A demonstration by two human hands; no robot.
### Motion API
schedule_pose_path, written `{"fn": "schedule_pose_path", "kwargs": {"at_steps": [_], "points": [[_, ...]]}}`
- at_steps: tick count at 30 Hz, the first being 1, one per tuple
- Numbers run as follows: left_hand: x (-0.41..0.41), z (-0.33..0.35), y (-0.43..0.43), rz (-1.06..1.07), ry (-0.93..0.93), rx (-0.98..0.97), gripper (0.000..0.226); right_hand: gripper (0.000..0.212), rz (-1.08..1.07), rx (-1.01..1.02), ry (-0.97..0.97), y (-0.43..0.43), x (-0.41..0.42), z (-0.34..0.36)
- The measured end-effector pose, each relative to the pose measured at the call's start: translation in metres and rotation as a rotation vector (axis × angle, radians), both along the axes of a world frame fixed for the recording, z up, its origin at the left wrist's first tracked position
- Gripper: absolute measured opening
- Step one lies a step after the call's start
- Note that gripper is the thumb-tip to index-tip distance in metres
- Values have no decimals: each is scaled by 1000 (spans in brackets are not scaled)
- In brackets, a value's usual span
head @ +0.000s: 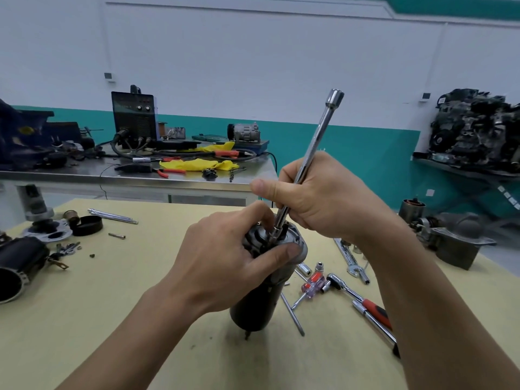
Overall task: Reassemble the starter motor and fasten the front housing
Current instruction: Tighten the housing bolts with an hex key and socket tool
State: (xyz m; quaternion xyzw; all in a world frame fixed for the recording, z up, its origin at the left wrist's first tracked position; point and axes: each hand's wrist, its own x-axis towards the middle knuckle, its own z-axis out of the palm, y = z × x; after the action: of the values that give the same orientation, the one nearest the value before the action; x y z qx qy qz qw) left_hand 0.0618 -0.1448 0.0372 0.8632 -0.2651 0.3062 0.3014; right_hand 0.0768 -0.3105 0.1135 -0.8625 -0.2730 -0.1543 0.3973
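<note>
The starter motor (254, 302) stands on end on the table (126, 342), my left hand (225, 266) clasping its top and my right hand (318, 198) gripping the tilted extension bar (316, 142), which I reckon could slip off its bolt or topple the motor.

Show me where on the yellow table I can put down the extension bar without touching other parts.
Bare yellow table lies between the loose bolt, the black housing and the left hand; also near the front edge, below the starter motor. Crowded: right of the motor, around the ratchet, screwdriver and wrench.
</note>
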Motion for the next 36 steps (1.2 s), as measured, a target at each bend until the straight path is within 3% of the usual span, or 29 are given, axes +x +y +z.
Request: {"fn": "schedule_pose_path", "kwargs": {"at_steps": [4,8,12,17,22,28,36], "points": [[0,-2,-4,-27,-65,-37,33,57,-88,-8,-61,4,1,-2],[3,-3,-4,-110,-19,-71,31,62,-158,36,-71,9,2,-8],[4,-2,1,-136,0,-82,16,44,-18,113,69,1,-5,-2],[6,0,10,-147,59,-86,31,27,154,281,137,-10,-7,6],[6,-3,12,-132,15,-76,31,34,116,241,54,-1,0,1],[5,-2,10,-105,54,-113,51,34,89,228,-70,2,2,-2],[6,3,22,-254,229,-161,41,42,84,260,-231,8,-1,-6]]}}
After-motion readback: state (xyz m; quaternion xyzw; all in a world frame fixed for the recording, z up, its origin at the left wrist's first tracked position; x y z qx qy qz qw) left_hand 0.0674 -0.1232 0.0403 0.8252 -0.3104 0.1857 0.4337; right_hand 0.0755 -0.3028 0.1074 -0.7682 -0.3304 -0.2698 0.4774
